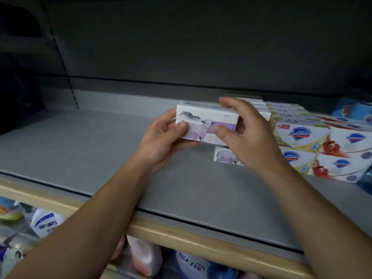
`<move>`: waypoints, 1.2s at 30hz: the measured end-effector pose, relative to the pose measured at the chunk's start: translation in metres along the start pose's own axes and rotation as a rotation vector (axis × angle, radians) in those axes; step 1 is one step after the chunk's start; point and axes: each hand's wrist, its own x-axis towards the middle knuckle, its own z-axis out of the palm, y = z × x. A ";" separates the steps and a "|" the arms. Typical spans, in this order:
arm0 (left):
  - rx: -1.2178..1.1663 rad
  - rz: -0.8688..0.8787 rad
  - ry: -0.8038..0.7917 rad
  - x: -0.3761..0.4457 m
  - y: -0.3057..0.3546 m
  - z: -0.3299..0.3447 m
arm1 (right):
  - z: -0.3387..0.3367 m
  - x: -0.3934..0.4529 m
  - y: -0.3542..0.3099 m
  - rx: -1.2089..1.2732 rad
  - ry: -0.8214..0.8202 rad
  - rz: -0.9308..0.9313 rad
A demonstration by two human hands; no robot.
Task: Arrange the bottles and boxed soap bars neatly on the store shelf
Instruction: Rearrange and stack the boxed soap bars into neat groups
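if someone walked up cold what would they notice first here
Probably the white and purple soap box with a sheep drawing, held in mid-frame above the grey shelf by both hands, the left hand at its left end and the right hand at its right. Next, the stacked Safeguard soap boxes at the right of the shelf, with another sheep box lying just below the held one.

Left of the left hand [161, 135] the grey shelf board [80, 150] lies bare back to the rear panel [181, 57]. Right of the right hand [247, 135], stacked Safeguard soap boxes [302, 135] block the way; a sheep-print soap box [225, 157] sits just beneath it
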 end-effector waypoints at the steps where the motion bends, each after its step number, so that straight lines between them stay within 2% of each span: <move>1: 0.027 0.025 0.011 0.000 -0.001 0.002 | 0.000 0.000 0.001 -0.051 0.006 -0.018; 9: 0.159 0.211 -0.023 -0.001 0.000 0.009 | -0.007 0.003 -0.002 -0.312 -0.059 -0.085; 13: 0.195 0.178 -0.027 -0.003 -0.001 0.013 | -0.008 0.004 -0.009 -0.376 -0.089 -0.090; 16: 0.278 0.168 0.042 -0.002 -0.003 0.016 | -0.017 0.007 -0.012 -0.450 -0.079 -0.089; 19: 0.450 0.134 0.166 -0.001 -0.008 0.015 | -0.034 0.010 -0.011 -0.520 -0.037 -0.083; 21: 0.636 0.050 0.199 -0.001 -0.011 0.017 | -0.046 0.011 -0.009 -0.571 -0.025 -0.055; 24: 1.130 -0.073 0.072 -0.004 -0.010 0.020 | -0.054 0.013 -0.006 -0.646 -0.065 -0.035; 27: 1.436 -0.117 -0.158 -0.019 -0.009 0.016 | -0.050 0.016 0.001 -0.732 -0.128 -0.021; 31: 1.624 -0.210 -0.283 -0.040 -0.018 0.000 | -0.041 0.019 0.014 -0.883 -0.156 0.014; 36: 1.608 -0.179 -0.232 -0.042 -0.025 -0.002 | -0.032 0.015 0.027 -0.958 -0.078 0.029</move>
